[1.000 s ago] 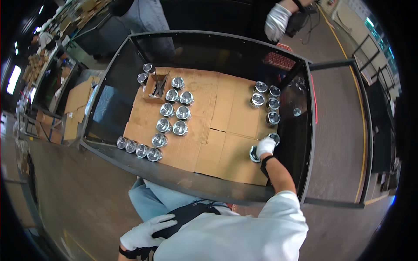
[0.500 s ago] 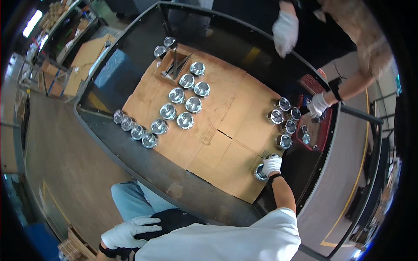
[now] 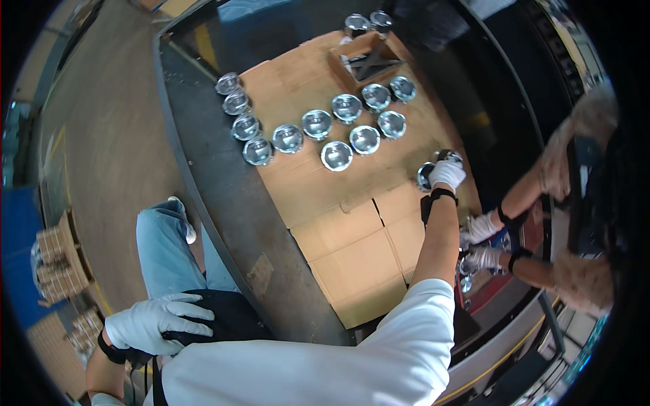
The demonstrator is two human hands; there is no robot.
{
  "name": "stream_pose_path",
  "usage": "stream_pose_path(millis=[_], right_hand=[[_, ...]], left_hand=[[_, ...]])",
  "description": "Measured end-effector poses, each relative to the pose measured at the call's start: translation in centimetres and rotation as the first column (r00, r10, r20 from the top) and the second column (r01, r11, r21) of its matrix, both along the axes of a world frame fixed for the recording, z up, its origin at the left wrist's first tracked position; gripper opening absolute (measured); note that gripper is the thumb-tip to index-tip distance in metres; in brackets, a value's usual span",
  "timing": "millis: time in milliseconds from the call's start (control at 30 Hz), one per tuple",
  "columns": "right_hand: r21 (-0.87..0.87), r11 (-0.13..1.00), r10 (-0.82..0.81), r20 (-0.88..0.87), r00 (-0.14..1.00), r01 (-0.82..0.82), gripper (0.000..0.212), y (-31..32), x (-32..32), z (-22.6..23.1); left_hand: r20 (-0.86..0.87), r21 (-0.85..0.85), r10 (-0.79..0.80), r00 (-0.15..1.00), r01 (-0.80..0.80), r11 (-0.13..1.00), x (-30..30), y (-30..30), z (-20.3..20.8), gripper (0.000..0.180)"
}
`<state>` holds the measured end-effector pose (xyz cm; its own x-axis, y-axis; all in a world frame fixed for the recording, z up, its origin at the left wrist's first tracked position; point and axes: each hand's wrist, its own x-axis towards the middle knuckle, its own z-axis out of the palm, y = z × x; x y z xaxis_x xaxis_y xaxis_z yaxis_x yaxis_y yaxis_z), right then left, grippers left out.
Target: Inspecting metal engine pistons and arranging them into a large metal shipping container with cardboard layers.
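Right hand (image 3: 448, 174), arm outstretched, grasps metal cylinders (image 3: 424, 178); left hand (image 3: 159, 323) lies low.

Bare cardboard (image 3: 352, 250) opens the near middle for a hand to pass; farther off, rows of metal cups (image 3: 337, 156) leave only narrow gaps, with a small box (image 3: 342, 75) beyond. The right hand (image 3: 448, 174) with two held cups (image 3: 425, 177) blocks the right; a co-worker's hands (image 3: 483, 228) crowd the near right; a dark wall (image 3: 477, 81) bars the far right.
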<state>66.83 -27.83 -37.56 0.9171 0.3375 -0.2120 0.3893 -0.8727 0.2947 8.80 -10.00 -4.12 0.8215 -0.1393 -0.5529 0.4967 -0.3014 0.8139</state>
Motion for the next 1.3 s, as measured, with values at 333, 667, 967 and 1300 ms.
stream_pose_path(millis=[333,667,967,1300], right_hand=[[0.22,0.974,0.034,0.106,0.994,-0.056,0.034,1.8,-0.2,-2.7],[0.259,0.086,0.407,-0.89,0.203,0.962,0.028,11.5,-20.9,-5.4],[-0.242,-0.294,0.558,-0.829,-0.039,0.925,0.055,13.5,-24.6,-10.8],[-0.277,-0.189,0.626,-0.773,-0.102,0.942,0.05,3.9,-27.3,8.6]], left_hand=[[0.01,0.006,0.081,0.997,-0.081,0.997,-0.1,-0.1,-0.4,0.055],[0.041,0.012,0.057,0.998,-0.057,0.998,-2.1,-0.8,-0.8,0.055],[0.135,0.058,0.053,0.989,-0.061,0.996,-5.5,-1.2,0.0,0.056],[0.33,-0.005,-0.122,0.936,0.131,0.991,-6.0,2.8,-2.0,0.05]])
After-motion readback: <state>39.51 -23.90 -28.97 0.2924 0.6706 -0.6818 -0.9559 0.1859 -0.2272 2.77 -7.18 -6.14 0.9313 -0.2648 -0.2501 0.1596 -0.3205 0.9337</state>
